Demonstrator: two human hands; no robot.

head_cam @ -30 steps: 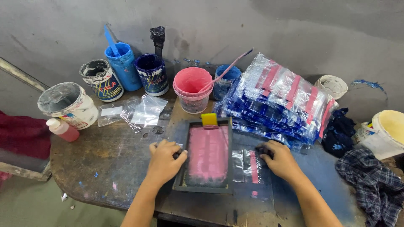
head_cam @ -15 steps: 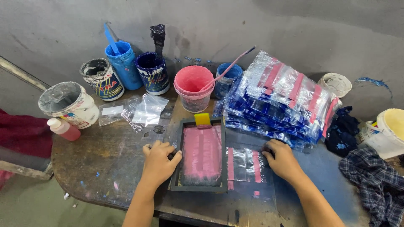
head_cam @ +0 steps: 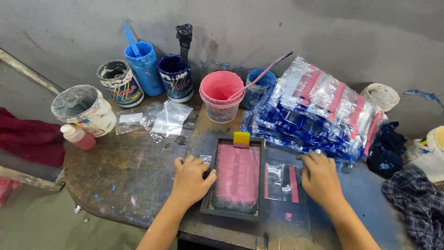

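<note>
A small dark-framed printing screen [head_cam: 237, 210] coated with pink ink lies on the table, a yellow squeegee [head_cam: 241, 138] resting at its far end. My left hand [head_cam: 191, 178] grips the frame's left edge. Just right of the screen lies a clear plastic bag [head_cam: 282, 181] with a fresh pink stripe. My right hand [head_cam: 320, 178] rests flat on that bag's right side, fingers together.
A tall stack of printed blue-and-pink bags [head_cam: 319, 109] lies at the back right. Paint tubs line the wall: white [head_cam: 85, 109], blue [head_cam: 144, 67], dark blue [head_cam: 176, 78], pink [head_cam: 221, 96]. Loose clear bags [head_cam: 157, 119], a pink bottle [head_cam: 78, 136] and a checked cloth [head_cam: 416, 203] lie around.
My left hand has slid the screen to the left, uncovering the bag with its pink stripe. My right hand stayed on the bag's right side.
</note>
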